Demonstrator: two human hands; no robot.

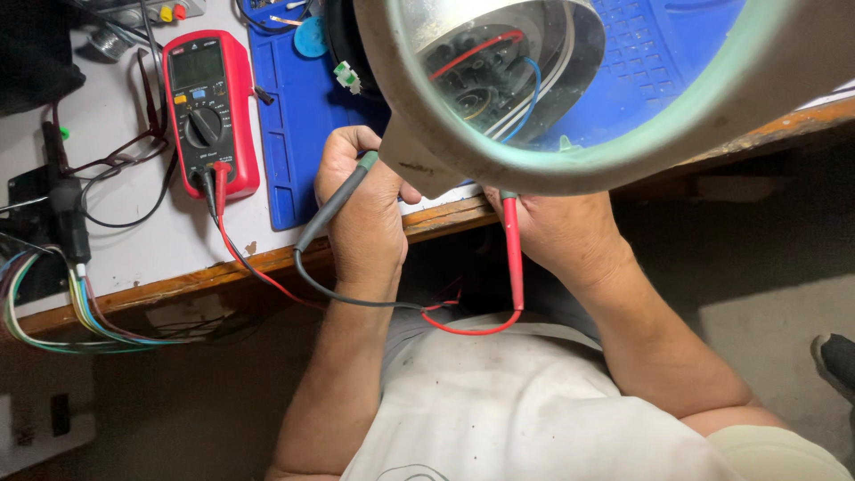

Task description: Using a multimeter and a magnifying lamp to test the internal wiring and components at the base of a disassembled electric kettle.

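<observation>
My left hand (361, 209) grips a grey-black probe (331, 207) whose tip points up under the magnifier. My right hand (561, 232) holds a red probe (512, 249), its tip also hidden behind the magnifier's rim. Both probe leads loop over my lap and run to a red multimeter (209, 111) lying on the bench at the left. Through the round magnifier lens (499, 62) I see a dark part with red, blue and white wires. The blue mat (298, 116) lies under the work.
The magnifier's pale rim (623, 151) blocks much of the bench. A bundle of coloured wires (53, 312) hangs off the left bench edge beside a black device (62, 205). The wooden bench edge (223, 272) runs diagonally. A dark shoe (837, 356) shows at the right.
</observation>
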